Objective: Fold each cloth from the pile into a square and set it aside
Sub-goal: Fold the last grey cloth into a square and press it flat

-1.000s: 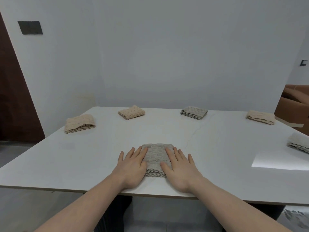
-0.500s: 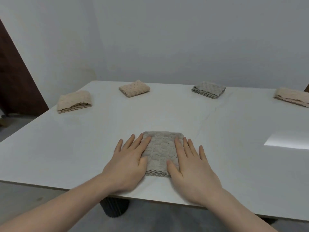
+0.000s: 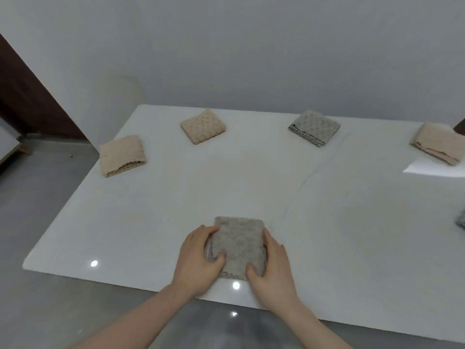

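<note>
Grip: left hand [image 3: 198, 258] and right hand [image 3: 273, 267] clasp folded grey waffle-weave cloth [image 3: 239, 249] by its sides on white worktop [image 3: 151, 222], likely to lift it aside.

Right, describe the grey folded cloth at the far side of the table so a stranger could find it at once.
Start at the white table and look to its far edge by the wall. Four folded cloths lie along there; it is the grey cloth, third from the left, right of the tan cloth. Its neighbours are all tan, and no hand touches it.
</note>
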Tool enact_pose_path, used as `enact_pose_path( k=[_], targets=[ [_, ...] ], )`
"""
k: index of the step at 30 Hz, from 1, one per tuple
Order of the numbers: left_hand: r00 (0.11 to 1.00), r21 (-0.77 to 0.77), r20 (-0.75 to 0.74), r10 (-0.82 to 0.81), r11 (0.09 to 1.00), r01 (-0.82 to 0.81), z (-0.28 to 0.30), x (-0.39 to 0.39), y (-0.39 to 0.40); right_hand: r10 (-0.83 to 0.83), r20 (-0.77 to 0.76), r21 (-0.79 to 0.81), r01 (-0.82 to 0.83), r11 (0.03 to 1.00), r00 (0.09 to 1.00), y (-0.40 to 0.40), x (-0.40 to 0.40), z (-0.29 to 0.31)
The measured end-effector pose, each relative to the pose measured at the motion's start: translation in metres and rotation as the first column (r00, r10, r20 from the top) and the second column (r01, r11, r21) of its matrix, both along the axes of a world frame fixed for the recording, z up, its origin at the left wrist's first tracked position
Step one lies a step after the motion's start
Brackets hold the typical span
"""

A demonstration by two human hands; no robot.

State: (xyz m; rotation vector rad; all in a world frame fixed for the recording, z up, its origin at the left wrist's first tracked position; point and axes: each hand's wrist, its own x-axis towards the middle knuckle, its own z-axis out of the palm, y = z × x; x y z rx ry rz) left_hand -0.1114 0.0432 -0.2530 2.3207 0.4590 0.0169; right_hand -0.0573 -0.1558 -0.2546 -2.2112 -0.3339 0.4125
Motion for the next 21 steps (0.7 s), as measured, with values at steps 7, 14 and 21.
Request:
enact_pose_path(
  k=[7,14,21],
  targets=[
    [0.919,-0.325,-0.318,0.234,0.883,-0.337,0.1,-0.056,-0.057,-0.115,-0.465,-0.024,0.118,0.993,0.878,-0.024,-0.04,0.106],
    [0.913,-0.529,-0.374,0.161,0.771,-0.353,0.169,-0.089,-0.067,-0.073,-0.449,0.081,0.122,0.989,0.89,-0.066,-0.069,0.181],
    [0.931,-0.446,-0.292,0.219,0.83,-0.335,0.186,-0.061,-0.067,-0.071,-0.413,0.114,0.129,0.985,0.908,-0.065,-0.045,0.194]
  ],
)
